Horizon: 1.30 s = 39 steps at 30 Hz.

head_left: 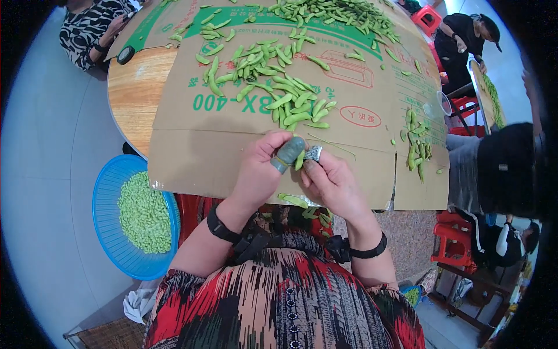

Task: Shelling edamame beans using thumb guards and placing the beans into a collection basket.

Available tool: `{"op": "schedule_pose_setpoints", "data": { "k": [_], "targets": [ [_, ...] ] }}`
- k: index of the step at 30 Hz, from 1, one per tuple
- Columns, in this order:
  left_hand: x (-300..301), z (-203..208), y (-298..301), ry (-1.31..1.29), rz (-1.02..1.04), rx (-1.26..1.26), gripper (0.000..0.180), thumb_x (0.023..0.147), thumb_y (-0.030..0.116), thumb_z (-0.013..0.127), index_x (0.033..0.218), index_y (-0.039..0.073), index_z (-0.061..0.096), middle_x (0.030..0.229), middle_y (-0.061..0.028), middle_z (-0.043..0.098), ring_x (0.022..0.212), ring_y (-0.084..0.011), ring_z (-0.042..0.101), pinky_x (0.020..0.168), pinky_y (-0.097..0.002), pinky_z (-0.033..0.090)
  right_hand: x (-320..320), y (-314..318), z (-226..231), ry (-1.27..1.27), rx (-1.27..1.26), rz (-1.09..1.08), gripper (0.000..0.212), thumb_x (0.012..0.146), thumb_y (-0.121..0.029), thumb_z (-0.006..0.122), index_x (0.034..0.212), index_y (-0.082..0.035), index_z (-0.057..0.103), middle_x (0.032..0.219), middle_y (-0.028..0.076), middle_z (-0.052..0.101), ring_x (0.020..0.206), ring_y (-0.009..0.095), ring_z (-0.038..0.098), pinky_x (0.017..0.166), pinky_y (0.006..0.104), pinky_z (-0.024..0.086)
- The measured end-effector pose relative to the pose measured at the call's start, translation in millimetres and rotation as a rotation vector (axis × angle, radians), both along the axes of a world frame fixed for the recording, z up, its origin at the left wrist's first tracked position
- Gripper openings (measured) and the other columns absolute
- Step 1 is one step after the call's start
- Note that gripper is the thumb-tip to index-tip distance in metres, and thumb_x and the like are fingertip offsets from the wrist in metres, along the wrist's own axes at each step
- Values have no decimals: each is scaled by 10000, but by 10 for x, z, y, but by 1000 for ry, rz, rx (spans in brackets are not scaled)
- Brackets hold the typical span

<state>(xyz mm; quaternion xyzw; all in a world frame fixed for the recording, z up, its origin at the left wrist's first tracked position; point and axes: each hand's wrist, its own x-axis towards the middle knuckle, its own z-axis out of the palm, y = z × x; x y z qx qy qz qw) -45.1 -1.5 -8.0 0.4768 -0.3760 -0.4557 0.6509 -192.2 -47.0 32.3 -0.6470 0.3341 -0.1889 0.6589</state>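
Note:
Above the near edge of the cardboard, my left hand (254, 174) and my right hand (340, 185) are together, fingers closed on one green soybean pod (300, 161). A grey-green finger cover (290, 151) is on my left thumb. On a finger of my right hand is a patterned silvery band (313, 153). Loose pods (285, 96) lie scattered just beyond my fingers, and a larger heap of pods (354, 16) is at the far side. Pods (294, 200) also rest at the near edge below my hands.
Flattened cardboard (200, 154) covers the wooden table (131, 87). At my left stands a blue basket (107, 232) holding shelled green beans (142, 212). More pods (417, 139) lie toward the right. Other people (96, 29) are around the table, and red stools (450, 241) stand at the right.

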Motion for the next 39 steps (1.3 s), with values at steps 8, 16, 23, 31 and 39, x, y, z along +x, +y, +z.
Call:
{"op": "schedule_pose_setpoints", "data": {
  "k": [8, 16, 23, 31, 39],
  "targets": [
    [121, 81, 6, 592, -360, 68, 118, 889, 132, 528, 913, 42, 599, 835, 14, 600, 723, -40, 516, 641, -165, 380, -36, -27, 34, -250, 677, 4, 187, 957, -174, 411, 943, -58, 556, 636, -62, 454, 487, 10, 324, 442, 163, 251],
    [-3, 80, 30, -292, -142, 11, 154, 829, 5, 585, 983, -3, 576, 855, -11, 609, 748, -63, 561, 643, -201, 456, -20, -75, -174, 234, -460, -172, 108, 853, -90, 521, 856, 10, 562, 597, 131, 558, 516, 195, 557, 499, 325, 427],
    [111, 144, 37, 346, -319, 141, 405, 846, -60, 468, 1244, 14, 470, 831, -39, 587, 720, -97, 572, 577, -211, 456, -14, -96, -128, 149, -341, -113, 173, 890, -153, 517, 841, 7, 565, 599, 46, 535, 525, 110, 493, 498, 280, 406],
    [8, 237, 70, -433, -262, 6, 593, 833, 51, 543, 1365, 35, 282, 723, -31, 554, 612, -85, 487, 560, -225, 400, 8, -259, -87, -73, -84, -157, 279, 886, -104, 547, 1143, -7, 497, 876, -16, 558, 736, 46, 474, 634, 206, 417],
    [31, 148, 47, -752, -95, -354, 484, 741, 58, 636, 1212, 60, 524, 808, -97, 620, 677, -220, 607, 604, -292, 481, 83, -79, -200, -496, 514, -356, 221, 858, -35, 536, 1074, -48, 493, 743, -24, 535, 457, 30, 436, 366, 148, 306]
  ]
}}
